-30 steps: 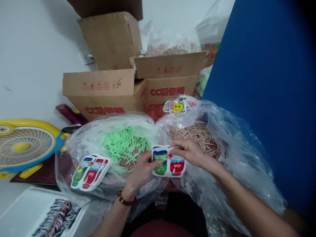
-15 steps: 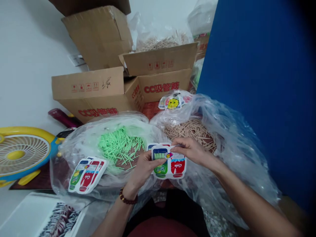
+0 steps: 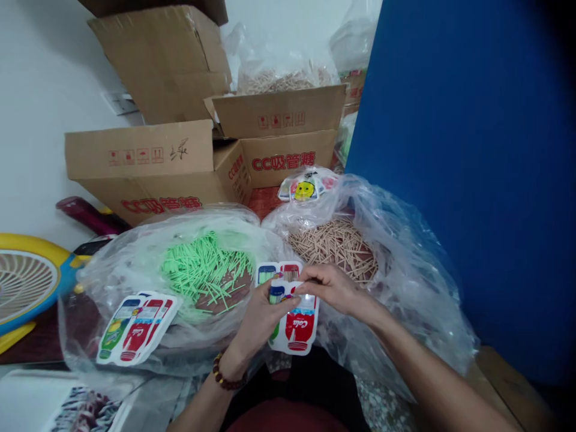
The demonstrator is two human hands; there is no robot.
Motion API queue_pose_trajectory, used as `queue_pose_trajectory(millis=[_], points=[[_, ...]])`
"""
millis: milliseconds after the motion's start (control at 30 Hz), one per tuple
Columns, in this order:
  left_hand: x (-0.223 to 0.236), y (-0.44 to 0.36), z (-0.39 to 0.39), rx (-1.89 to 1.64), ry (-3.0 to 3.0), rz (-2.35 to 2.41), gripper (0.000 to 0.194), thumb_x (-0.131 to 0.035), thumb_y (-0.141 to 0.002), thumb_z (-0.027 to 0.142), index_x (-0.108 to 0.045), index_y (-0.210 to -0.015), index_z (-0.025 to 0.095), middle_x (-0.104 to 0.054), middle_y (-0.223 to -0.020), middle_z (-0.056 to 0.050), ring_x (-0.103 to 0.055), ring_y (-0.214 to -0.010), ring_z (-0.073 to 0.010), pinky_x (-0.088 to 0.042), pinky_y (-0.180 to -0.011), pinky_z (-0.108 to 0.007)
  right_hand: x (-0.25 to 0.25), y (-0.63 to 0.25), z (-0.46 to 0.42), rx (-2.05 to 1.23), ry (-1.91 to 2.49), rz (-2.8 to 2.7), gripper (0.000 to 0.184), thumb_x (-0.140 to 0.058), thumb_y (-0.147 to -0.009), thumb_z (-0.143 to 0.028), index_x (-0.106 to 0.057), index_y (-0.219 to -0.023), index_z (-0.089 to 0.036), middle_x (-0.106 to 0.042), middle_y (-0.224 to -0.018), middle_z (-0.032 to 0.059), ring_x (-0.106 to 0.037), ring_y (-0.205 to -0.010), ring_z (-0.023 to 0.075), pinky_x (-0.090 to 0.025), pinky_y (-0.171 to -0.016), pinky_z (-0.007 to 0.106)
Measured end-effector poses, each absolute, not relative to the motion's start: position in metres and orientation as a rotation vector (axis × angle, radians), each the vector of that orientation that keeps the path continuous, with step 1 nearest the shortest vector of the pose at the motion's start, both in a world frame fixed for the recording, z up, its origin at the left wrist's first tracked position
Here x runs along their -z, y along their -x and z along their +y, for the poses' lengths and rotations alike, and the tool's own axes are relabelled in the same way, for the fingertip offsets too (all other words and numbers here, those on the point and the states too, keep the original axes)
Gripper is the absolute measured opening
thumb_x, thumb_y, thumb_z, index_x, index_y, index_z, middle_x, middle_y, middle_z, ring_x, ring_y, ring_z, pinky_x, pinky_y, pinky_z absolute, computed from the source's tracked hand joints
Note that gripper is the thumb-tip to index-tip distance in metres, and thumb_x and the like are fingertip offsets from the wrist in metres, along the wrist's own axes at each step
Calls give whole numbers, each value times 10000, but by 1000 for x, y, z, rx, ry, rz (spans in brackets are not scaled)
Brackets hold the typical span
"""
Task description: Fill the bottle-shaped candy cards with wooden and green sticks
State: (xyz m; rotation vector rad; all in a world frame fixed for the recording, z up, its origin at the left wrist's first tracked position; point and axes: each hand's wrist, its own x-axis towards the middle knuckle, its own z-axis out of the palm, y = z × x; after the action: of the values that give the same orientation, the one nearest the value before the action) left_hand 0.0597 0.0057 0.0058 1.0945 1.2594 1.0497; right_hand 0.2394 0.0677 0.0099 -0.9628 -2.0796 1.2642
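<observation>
A bottle-shaped double packet printed with a red cola bottle and a green bottle [image 3: 302, 327] is in my left hand [image 3: 260, 321], thumb across its front and fingers behind. My right hand [image 3: 335, 291] is closed at the packet's top edge, thumb and fingers pinched there; whether a thin stick is between them is hidden. Just behind lies another such packet [image 3: 267, 271], with green and tan sticks showing in its windows. Beyond my left hand is a heap of green candy sticks [image 3: 202, 264]. Tan candy sticks [image 3: 335, 243] lie heaped beyond my right hand.
Crumpled clear plastic [image 3: 405, 282] surrounds both heaps. More packets [image 3: 135, 333] lie at left, beside a yellow-and-blue fan [image 3: 67, 288]. Open cartons [image 3: 157, 180] stand behind, near packets with a yellow face [image 3: 305, 191]. A blue panel [image 3: 427, 150] rises at right.
The held packet has come down and nearer to me, showing more of the packet behind it. My right hand has stayed at its top edge. The whole view has shifted slightly.
</observation>
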Motion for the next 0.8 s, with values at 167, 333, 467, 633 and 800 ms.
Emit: queue_pose_trajectory(millis=[167, 333, 467, 633, 800], points=[[5, -54, 0, -978, -1048, 1270, 179, -764, -679, 266, -728, -797, 137, -741, -744, -29, -655, -656, -190, -510, -643, -272, 0, -235, 58, -1144, 967, -2169, 307, -565, -881, -433, -663, -738, -180, -563, -627, -44, -476, -576, 82, -318, -540, 192], [9, -54, -3, -911, -1054, 1286, 156, -761, -673, 271, -734, -736, 130, -738, -696, -31, -649, -611, -185, -501, -588, -255, 8, -241, 54, -1183, 1008, -2205, 372, -532, -881, -515, -688, -785, -191, -613, -644, -32, -507, -578, 92, -331, -532, 195], [10, -52, -4, -868, -1017, 1278, 200, -758, -686, 307, -740, -786, 135, -753, -734, -47, -670, -635, -205, -520, -601, -272, 9, -273, 78, -1187, 1065, -2161, 330, -463, -930, -451, -662, -886, -192, -677, -758, -7, -588, -658, 115, -407, -606, 213], [17, -46, -6, -847, -987, 1270, 246, -757, -696, 333, -741, -841, 135, -765, -798, -78, -693, -689, -241, -541, -630, -306, 19, -323, 111, -591, 1798, -2375, 198, -509, -878, -263, -682, -837, -175, -688, -825, 37, -616, -784, 156, -398, -690, 238], [27, -45, -9, -851, -949, 1250, 250, -750, -707, 348, -736, -832, 132, -764, -786, -78, -696, -686, -244, -549, -639, -320, 36, -323, 109, -455, 1988, -2420, 222, -521, -850, -292, -688, -897, -154, -675, -987, 107, -610, -931, 218, -400, -746, 278]])
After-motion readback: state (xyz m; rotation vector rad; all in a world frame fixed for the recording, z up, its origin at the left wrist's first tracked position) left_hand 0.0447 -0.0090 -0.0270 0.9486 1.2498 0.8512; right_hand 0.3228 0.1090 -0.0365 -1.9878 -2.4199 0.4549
